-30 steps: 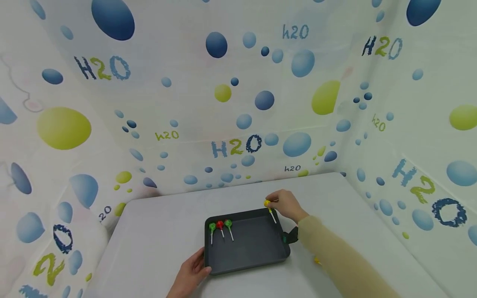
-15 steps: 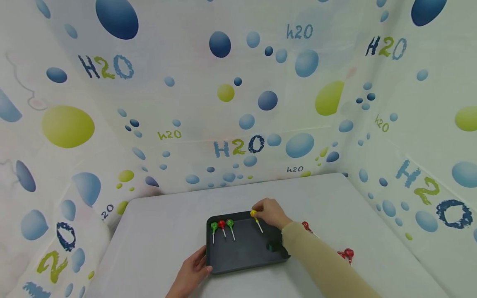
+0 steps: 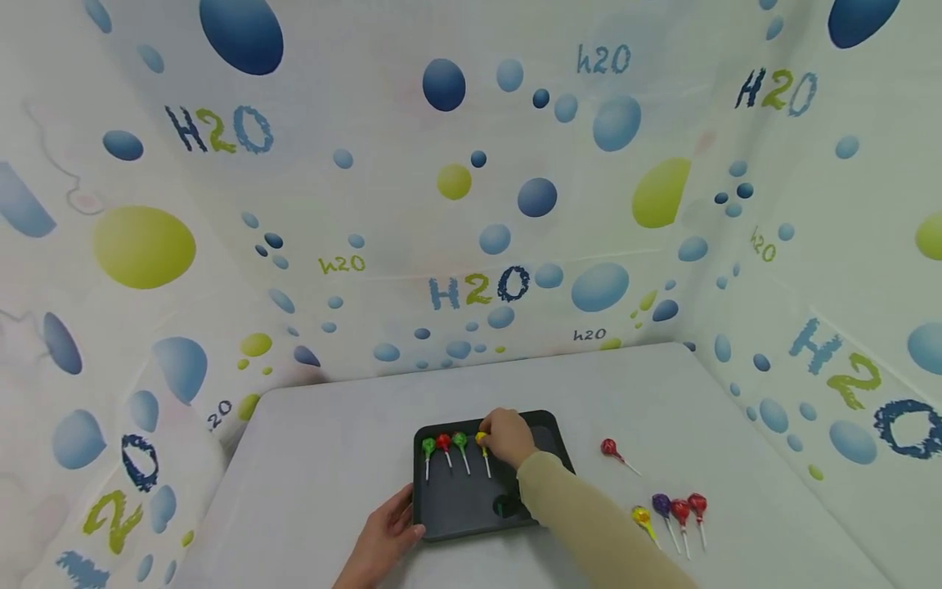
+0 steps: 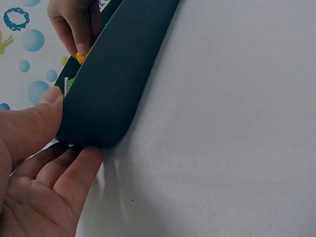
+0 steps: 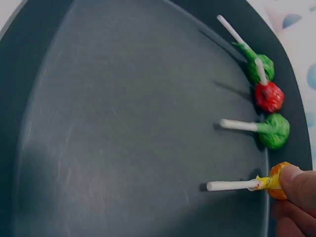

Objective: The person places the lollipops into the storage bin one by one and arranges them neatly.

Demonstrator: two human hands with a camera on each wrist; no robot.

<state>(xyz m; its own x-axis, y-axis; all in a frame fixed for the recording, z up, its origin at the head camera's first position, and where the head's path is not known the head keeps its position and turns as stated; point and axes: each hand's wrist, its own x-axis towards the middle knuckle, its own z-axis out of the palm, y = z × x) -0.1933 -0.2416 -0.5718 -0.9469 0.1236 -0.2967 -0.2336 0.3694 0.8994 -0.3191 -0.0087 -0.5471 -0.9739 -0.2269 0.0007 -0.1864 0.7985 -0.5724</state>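
A yellow lollipop (image 5: 232,185) is pinched by its wrapped head between the thumb and fingers of my right hand (image 3: 509,438), inside the far side of a dark grey tray (image 3: 456,515). To its left a green lollipop (image 5: 275,131), a red lollipop (image 5: 269,96) and another green lollipop (image 5: 260,68) lie in a row, heads toward the far wall. My left hand (image 3: 384,532) grips the tray's near left corner; in the left wrist view its thumb lies on the rim and its fingers (image 4: 79,173) reach beneath the edge.
On the white table (image 3: 324,433), right of the tray, lie a lone red lollipop (image 3: 609,447), a yellow lollipop (image 3: 642,517), a purple lollipop (image 3: 662,505) and two more red lollipops (image 3: 681,511). Patterned sheeting (image 3: 383,204) walls the table at the back and sides.
My right hand has carried the yellow lollipop leftward from the tray's far right corner to beside the green one. The lollipops at the right have come into view. My left hand still holds the tray.
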